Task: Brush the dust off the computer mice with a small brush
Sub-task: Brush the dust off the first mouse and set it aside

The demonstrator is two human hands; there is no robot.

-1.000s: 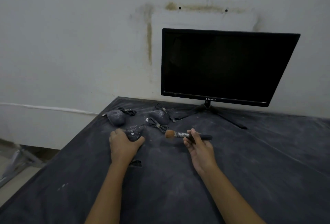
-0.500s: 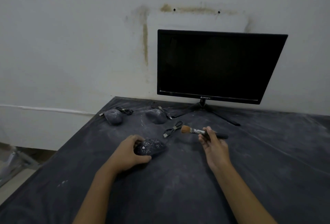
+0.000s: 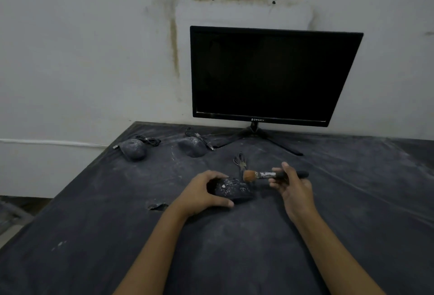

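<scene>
1. A bench (image 3: 352,212) covered by a dark, dust-streaked sheet carries everything; its back edge meets a pale stained wall (image 3: 82,59).
2. The left hand (image 3: 202,194) is curled around a black mouse (image 3: 231,190) speckled with white dust, thumb on the near side and fingers over the far side. The mouse sits on the sheet around the middle of the bench.
3. The right hand (image 3: 290,183) pinches a small brush (image 3: 270,174) by its handle between thumb and fingers. The brush lies roughly level, its tan bristles pointing left and hanging just over the right end of the held mouse; whether the bristles touch it cannot be told. The metal collar behind the bristles is flecked white and the black handle sticks out to the right of the hand.
4. A bundled cable (image 3: 240,162) lies just behind the held mouse.
5. Two more dusty mice rest near the back left corner: one mouse (image 3: 133,149) close to the left edge with a coiled cable (image 3: 149,140) behind it, and another mouse (image 3: 192,146) to its right, nearer the monitor's stand.
6. A black monitor (image 3: 270,76) stands at the back edge on thin splayed legs, its screen dark. The lower bezel carries white lettering that reads "QWERTY".
7. A small tear (image 3: 156,206) shows in the sheet just left of the left wrist.
</scene>
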